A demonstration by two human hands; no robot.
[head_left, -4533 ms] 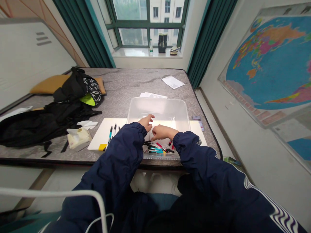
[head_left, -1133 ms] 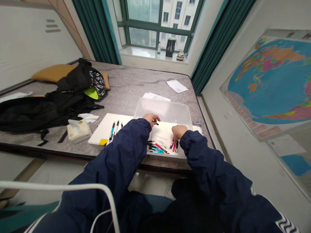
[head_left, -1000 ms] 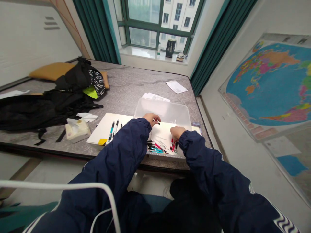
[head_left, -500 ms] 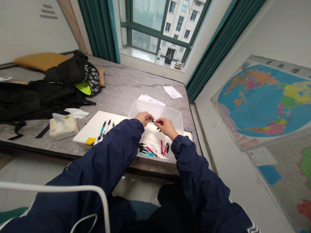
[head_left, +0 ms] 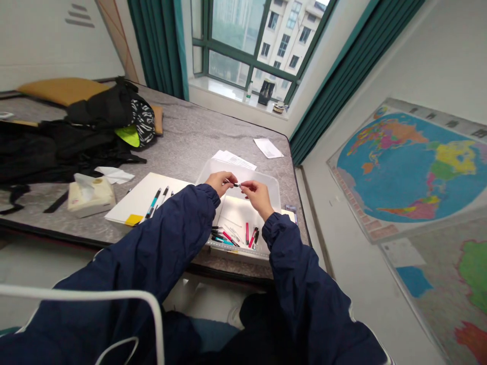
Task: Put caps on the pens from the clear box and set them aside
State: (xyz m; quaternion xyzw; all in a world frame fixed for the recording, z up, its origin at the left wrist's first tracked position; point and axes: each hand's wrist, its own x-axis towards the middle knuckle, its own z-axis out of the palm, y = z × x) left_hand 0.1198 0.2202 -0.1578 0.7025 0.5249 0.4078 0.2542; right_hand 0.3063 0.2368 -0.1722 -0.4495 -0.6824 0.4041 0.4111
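Left hand [head_left: 221, 183] was closed in a pinch on a small dark pen part [head_left: 236, 185], thumb and fingers around its left end; just beside it, the right hand [head_left: 258, 197] met the other end with bent fingertips. The piece lay roughly level between the 2 hands, over a clear plastic box [head_left: 273, 186], too small to show its exact form.

Nearer the wearer than the hands, at the front of the box, lay 2 red pieces [head_left: 247, 233] and a black piece [head_left: 256, 237] on the right hand's side, clear tubes [head_left: 233, 233] in the middle, and teal pens [head_left: 222, 241] on the left hand's side.

Left of the left hand, past the navy sleeve [head_left: 167, 230], a cream board [head_left: 133, 200] carried a teal-and-black pen [head_left: 152, 204] and a white-and-black pen [head_left: 164, 194], with a yellow note [head_left: 134, 219] at its near edge. Farther left stood a tissue box [head_left: 91, 203], a loose tissue [head_left: 114, 175] just behind it, then a black bag [head_left: 57, 152] and a zebra-patterned cap [head_left: 143, 124].

Beyond both hands, white papers [head_left: 234, 159] and a separate sheet [head_left: 268, 148] rested on a grey marbled surface [head_left: 198, 129]. Well right of the right hand hung a world map [head_left: 407, 162].
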